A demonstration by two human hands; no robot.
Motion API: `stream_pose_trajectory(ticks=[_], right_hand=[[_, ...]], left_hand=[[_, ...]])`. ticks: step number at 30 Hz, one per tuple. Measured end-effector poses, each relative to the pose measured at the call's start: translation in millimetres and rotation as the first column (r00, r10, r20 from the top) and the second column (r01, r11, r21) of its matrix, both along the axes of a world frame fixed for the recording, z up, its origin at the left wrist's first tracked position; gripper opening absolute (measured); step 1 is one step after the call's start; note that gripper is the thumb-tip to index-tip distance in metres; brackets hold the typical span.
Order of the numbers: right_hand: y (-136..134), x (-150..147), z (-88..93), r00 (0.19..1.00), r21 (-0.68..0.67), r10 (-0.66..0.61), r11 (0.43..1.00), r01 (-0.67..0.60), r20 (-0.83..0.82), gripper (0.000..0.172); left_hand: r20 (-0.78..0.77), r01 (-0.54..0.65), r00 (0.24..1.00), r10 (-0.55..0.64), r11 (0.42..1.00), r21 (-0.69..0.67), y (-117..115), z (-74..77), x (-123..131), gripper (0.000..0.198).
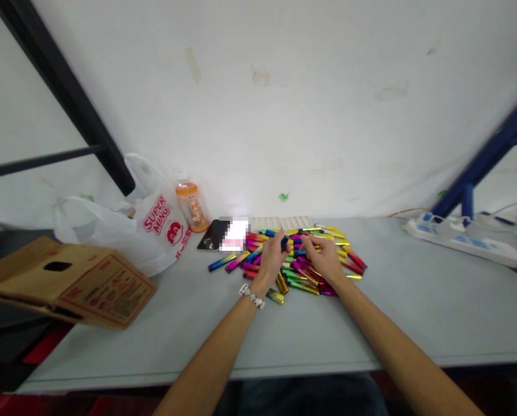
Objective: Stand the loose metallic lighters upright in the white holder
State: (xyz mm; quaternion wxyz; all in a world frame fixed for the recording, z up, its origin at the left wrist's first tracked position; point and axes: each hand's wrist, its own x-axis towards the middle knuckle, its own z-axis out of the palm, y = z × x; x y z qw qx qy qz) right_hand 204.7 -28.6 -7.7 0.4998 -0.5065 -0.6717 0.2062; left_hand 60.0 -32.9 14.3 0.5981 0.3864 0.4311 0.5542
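Observation:
My left hand, with a bracelet at its wrist, is closed over the middle of a pile of shiny metallic tubes. A dark blue tube-like piece shows between its thumb and fingers. Just to the right, my right hand is pinched, thumb against fingers; whatever it holds is too small to make out. The tubes around both hands are pink, green, yellow, red and blue, many fading from one colour to another. Several lie partly hidden under the hands.
Behind the pile, cream gridded trays rest against the wall. To the left are a dark flat device, an orange drink bottle, a white plastic bag and an open cardboard box. A white power strip lies right.

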Motion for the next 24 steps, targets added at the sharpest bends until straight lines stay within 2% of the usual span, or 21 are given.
stream_pose_trajectory(ticks=[4, 9, 14, 17, 19, 21, 24], right_hand=[[-0.4, 0.8, 1.0, 1.000, -0.003, -0.015, 1.000, 0.015, 0.014, 0.046], [0.1, 0.2, 2.0, 0.999, 0.026, 0.010, 1.000, -0.012, 0.039, 0.046], [0.7, -0.3, 0.2, 0.999, 0.051, 0.011, 0.999, -0.013, 0.039, 0.042], [-0.6, 0.4, 2.1, 0.999, 0.085, -0.015, 0.996, 0.019, -0.044, 0.030], [-1.7, 0.6, 6.2, 0.996, 0.104, -0.020, 0.994, 0.029, -0.086, 0.028], [-2.3, -0.7, 12.6, 0.997, 0.104, 0.020, 0.995, -0.012, -0.070, 0.031], [-0.3, -7.0, 24.4, 0.987, 0.064, 0.158, 0.985, -0.160, 0.024, 0.030]], left_hand=[[-0.054, -0.041, 0.998, 0.045, 0.997, 0.072, 2.8, -1.8, 0.7, 0.033], [-0.033, -0.012, 0.999, 0.014, 0.998, 0.058, 5.2, -4.2, 1.1, 0.033], [-0.035, 0.028, 0.999, -0.027, 0.999, 0.038, 2.6, -4.2, 1.1, 0.038], [-0.015, 0.042, 0.999, -0.041, 0.998, 0.036, 1.1, -3.6, -0.1, 0.045], [0.023, 0.060, 0.998, -0.061, 0.997, 0.037, 0.6, -3.0, -0.8, 0.052], [0.059, 0.086, 0.994, -0.089, 0.995, 0.055, 0.5, -2.7, -1.2, 0.058], [0.090, 0.106, 0.989, -0.116, 0.989, 0.104, 1.1, -2.9, -2.0, 0.066]])
